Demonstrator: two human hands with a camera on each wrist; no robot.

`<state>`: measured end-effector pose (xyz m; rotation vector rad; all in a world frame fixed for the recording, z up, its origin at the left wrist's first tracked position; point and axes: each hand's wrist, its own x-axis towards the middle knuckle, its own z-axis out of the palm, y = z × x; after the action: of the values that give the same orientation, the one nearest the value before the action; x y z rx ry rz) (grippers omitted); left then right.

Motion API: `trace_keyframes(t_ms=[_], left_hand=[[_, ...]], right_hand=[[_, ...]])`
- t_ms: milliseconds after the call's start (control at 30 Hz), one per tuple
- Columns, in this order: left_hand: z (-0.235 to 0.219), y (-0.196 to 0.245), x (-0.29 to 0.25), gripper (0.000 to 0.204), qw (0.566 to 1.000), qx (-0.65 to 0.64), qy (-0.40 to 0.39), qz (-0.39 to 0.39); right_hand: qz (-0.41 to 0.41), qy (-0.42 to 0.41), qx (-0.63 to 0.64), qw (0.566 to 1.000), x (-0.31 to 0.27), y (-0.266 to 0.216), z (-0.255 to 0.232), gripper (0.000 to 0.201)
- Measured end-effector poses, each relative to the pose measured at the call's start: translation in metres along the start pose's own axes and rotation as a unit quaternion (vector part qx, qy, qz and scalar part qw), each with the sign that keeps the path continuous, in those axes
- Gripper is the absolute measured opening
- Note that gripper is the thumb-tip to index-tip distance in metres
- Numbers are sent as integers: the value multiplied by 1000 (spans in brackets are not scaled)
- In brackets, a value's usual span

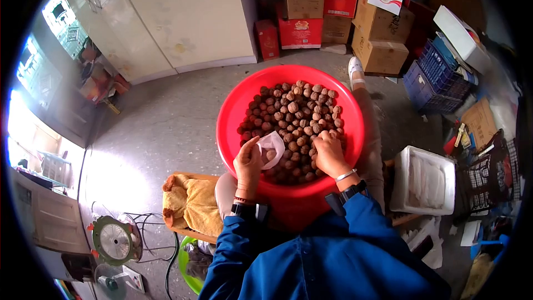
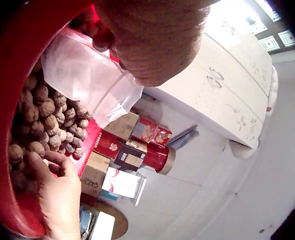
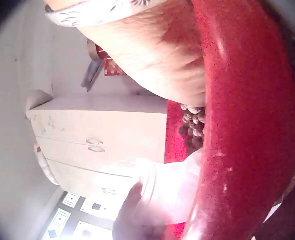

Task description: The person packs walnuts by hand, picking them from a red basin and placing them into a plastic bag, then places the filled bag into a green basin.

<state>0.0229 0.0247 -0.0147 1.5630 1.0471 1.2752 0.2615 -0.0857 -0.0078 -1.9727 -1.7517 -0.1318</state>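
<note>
A big red basin (image 1: 230,105) in front of me holds a heap of brown walnuts (image 1: 294,111). At the basin's near left my left hand (image 1: 256,147) pinches a small clear plastic bag (image 1: 272,145) by its mouth. The left wrist view shows the same bag (image 2: 87,80) hanging over the walnuts (image 2: 47,120). My right hand (image 1: 321,141) lies on the pile beside the bag, its fingers (image 2: 57,160) curled over a few walnuts. In the right wrist view the basin's rim (image 3: 247,125) fills the right side, with the bag (image 3: 172,190) below.
Cardboard and red boxes (image 1: 302,11) are stacked at the back, with blue crates (image 1: 430,78) to the right. A white foam box (image 1: 425,180) sits at my right. A stool with yellow cloth (image 1: 191,205) and a fan (image 1: 114,241) stand at left. A white cabinet (image 1: 166,16) lines the back left.
</note>
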Motion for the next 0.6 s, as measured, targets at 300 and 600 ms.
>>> trace_keyframes(t_ms=[300,600], left_hand=[[0,1,0,21,1000,-8,3,8],[1,4,-1,21,1000,4,7,2]], right_hand=[[57,-17,148,987,4,-15,-16,28],[-31,200,379,903,37,-98,-66,27]])
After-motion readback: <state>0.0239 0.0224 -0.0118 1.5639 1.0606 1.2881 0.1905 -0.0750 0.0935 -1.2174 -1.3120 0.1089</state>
